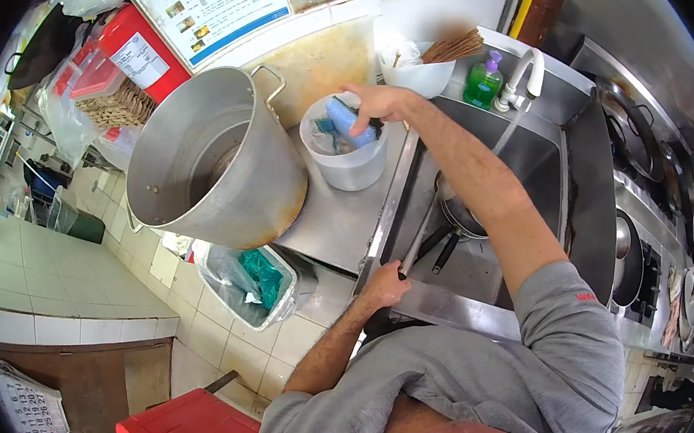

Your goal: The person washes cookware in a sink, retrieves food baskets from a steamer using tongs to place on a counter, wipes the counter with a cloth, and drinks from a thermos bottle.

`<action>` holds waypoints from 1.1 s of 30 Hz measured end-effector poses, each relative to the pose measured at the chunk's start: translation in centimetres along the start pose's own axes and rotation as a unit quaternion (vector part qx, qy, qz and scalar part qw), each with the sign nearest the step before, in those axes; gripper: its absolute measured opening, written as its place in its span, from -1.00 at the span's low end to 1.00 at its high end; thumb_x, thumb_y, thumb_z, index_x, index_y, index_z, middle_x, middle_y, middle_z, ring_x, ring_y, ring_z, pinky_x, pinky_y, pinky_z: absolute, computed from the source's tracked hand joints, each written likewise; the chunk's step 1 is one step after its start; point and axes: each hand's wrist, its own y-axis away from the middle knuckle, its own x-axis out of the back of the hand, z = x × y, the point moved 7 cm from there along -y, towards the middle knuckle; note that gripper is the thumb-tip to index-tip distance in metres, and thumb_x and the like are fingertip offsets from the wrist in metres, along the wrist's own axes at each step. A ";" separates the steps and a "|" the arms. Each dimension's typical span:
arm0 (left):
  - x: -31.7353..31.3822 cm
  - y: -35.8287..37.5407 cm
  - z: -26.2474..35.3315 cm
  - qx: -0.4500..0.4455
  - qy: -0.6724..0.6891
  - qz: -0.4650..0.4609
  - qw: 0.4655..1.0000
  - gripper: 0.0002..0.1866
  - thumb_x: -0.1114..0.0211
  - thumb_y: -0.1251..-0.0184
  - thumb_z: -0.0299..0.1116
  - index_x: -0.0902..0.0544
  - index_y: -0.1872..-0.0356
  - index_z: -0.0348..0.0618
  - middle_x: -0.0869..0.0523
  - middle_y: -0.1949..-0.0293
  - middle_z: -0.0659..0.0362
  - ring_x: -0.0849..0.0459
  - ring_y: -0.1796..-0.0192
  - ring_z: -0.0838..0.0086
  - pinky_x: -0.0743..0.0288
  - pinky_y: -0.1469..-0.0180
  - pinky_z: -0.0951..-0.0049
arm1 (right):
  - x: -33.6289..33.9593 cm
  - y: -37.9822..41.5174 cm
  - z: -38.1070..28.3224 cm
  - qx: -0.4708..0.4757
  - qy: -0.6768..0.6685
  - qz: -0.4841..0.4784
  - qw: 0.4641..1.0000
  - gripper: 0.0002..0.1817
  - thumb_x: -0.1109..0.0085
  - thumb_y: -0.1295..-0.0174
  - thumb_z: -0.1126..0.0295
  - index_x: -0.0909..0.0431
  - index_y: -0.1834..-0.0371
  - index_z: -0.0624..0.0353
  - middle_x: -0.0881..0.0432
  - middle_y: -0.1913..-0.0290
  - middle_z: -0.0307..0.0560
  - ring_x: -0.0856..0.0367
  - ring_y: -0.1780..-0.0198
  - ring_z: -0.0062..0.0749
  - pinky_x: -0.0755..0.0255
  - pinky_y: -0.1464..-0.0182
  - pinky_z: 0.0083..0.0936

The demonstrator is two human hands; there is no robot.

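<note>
Sponge being taken at the sink, pan waiting.

Head view: the right hand (382, 100) has its grip clamped on a blue sponge (349, 122) at the mouth of a white tub (351, 170) on the steel bench (339, 217), beside a big pot (212, 158). The left hand (387, 284) has its grip closed around a long pan handle (420, 234); the pan (460, 214) lies in the sink (525, 157). Scrubbing looks not yet begun; soap (483, 82) stands by the tap (521, 74).
</note>
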 end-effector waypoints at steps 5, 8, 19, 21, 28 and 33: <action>-0.2 0.4 -1.6 0.007 0.028 0.002 1.000 -0.61 -0.22 0.01 -0.37 -0.43 0.17 -0.43 -0.55 0.69 0.05 -0.56 0.65 0.39 -0.40 0.58 0.34 | 1.5 -0.9 -0.5 0.019 0.113 -0.036 0.993 0.11 -0.35 0.36 0.66 0.02 -0.41 0.14 -0.23 -0.30 0.17 -0.23 -0.28 -0.11 -0.23 -0.21 -0.37; 0.7 1.5 -0.9 -0.004 0.047 0.013 0.999 -0.60 -0.22 0.00 -0.38 -0.41 0.16 -0.43 -0.54 0.70 0.07 -0.55 0.66 0.40 -0.40 0.57 0.34 | 1.8 0.5 -2.4 0.033 0.457 -0.033 0.888 -0.22 -0.19 0.34 0.72 -0.40 -0.18 0.15 -0.65 0.23 0.01 -0.63 0.33 -0.25 -0.50 0.30 -0.35; 0.6 2.1 -3.6 0.044 0.030 0.076 0.996 -0.65 -0.20 0.08 -0.34 -0.53 0.25 -0.36 -0.61 0.29 -0.21 -0.61 0.18 0.00 -0.46 0.16 0.14 | -0.3 1.3 -9.6 0.317 0.501 0.096 0.800 -0.78 0.02 0.05 0.45 -0.59 0.37 0.25 -0.57 0.40 0.24 -0.54 0.30 0.12 -0.42 0.22 -0.12; -0.6 1.1 -4.3 0.008 0.010 0.072 0.997 -0.61 -0.23 0.14 -0.29 -0.54 0.27 -0.38 -0.62 0.33 -0.18 -0.61 0.20 0.00 -0.47 0.20 0.14 | -3.6 0.5 -8.7 0.398 0.466 0.077 0.787 -0.84 0.04 0.11 0.49 -0.51 0.52 0.35 -0.50 0.54 0.29 -0.49 0.44 0.15 -0.35 0.35 -0.11; -0.8 2.7 -1.7 0.029 0.000 0.126 0.992 -0.71 -0.25 0.20 -0.35 -0.58 0.42 -0.36 -0.63 0.37 -0.15 -0.63 0.24 0.02 -0.50 0.24 0.11 | -5.7 -4.5 -3.1 0.147 0.379 -0.228 0.885 -0.50 -0.34 0.47 0.64 -0.56 0.26 0.23 -0.51 0.30 -0.22 -0.53 0.23 -0.40 -0.43 0.11 -0.49; -1.6 2.9 -1.8 0.016 -0.042 0.143 0.989 -0.74 -0.23 0.16 -0.45 -0.55 0.36 -0.36 -0.64 0.36 -0.15 -0.63 0.20 0.02 -0.52 0.21 0.12 | -8.2 -5.0 -3.7 0.118 0.418 -0.232 0.871 -0.46 -0.31 0.49 0.62 -0.55 0.22 0.25 -0.61 0.24 -0.07 -0.55 0.19 -0.36 -0.41 0.07 -0.45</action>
